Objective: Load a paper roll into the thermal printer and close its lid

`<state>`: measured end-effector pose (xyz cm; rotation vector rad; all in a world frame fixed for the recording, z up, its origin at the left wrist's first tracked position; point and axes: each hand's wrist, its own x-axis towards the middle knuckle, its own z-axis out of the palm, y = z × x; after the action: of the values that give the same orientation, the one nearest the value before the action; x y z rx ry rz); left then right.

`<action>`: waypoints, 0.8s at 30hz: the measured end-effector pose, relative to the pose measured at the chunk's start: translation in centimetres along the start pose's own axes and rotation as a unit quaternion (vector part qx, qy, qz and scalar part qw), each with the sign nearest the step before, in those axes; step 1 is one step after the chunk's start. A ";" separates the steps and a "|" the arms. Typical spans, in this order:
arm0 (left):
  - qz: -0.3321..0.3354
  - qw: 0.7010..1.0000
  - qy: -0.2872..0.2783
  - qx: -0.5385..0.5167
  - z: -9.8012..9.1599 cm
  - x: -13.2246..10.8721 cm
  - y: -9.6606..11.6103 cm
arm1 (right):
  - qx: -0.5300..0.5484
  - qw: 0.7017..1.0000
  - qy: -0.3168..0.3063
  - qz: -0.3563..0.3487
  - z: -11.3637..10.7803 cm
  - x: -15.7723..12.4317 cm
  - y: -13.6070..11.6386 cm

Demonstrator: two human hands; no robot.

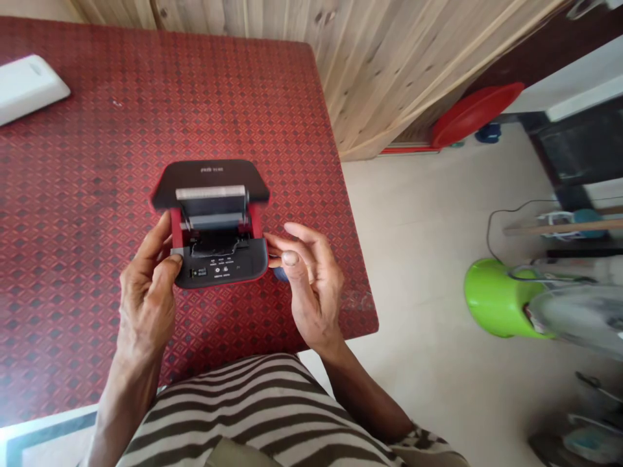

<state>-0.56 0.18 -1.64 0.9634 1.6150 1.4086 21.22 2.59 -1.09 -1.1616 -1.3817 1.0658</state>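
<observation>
A small black-and-red device (221, 266), which looks like a label printer, is tilted above the table with its dark lid (209, 172) raised. Inside, a pale strip, a roller and a jagged dark edge show; small icons and print mark its front panel. My left hand (150, 285) grips its left side, thumb on the front corner and fingers beneath. My right hand (314, 279) is at the right side, fingers spread and thumb lifted clear; some fingertips reach the printer's edge, partly hidden. Under that edge a bit of something dark blue (281, 274) shows, its kind unclear.
The table (292, 110) has a red patterned cover, its right edge close to my right hand. A white rounded object (32, 87) lies at the far left. Wood panelling (384, 58) stands behind. On the floor at right are a green bucket (491, 298) and a red basin (472, 117).
</observation>
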 end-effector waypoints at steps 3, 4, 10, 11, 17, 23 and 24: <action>0.003 1.000 -0.004 0.011 0.0 0.0 -0.3 | -0.004 1.000 -0.002 -0.007 -0.3 0.2 0.2; 0.003 1.000 -0.006 0.019 -0.1 0.0 -0.4 | -0.024 1.000 0.002 -0.017 -0.6 0.5 0.0; 0.062 0.997 -0.021 0.050 -0.6 0.2 -1.3 | -0.280 0.926 -0.057 -0.248 -0.7 5.7 -2.8; 0.075 0.995 -0.026 0.064 -0.7 0.2 -1.4 | -0.324 0.898 -0.119 -0.275 0.1 6.9 -3.2; 0.105 0.987 -0.029 0.116 -0.6 0.3 -1.5 | -0.541 0.735 -0.338 -0.230 6.5 11.5 -4.5; 0.076 0.993 -0.034 0.089 -0.6 0.4 -1.5 | -0.558 0.702 -0.365 -0.249 6.8 12.4 -4.5; 0.072 0.993 -0.033 0.085 -0.6 0.4 -1.6 | -0.558 0.700 -0.369 -0.250 6.6 12.5 -4.5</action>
<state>-1.34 0.14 -3.16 1.2351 1.6640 1.3345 13.68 14.06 4.40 -0.9825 -3.0211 0.1336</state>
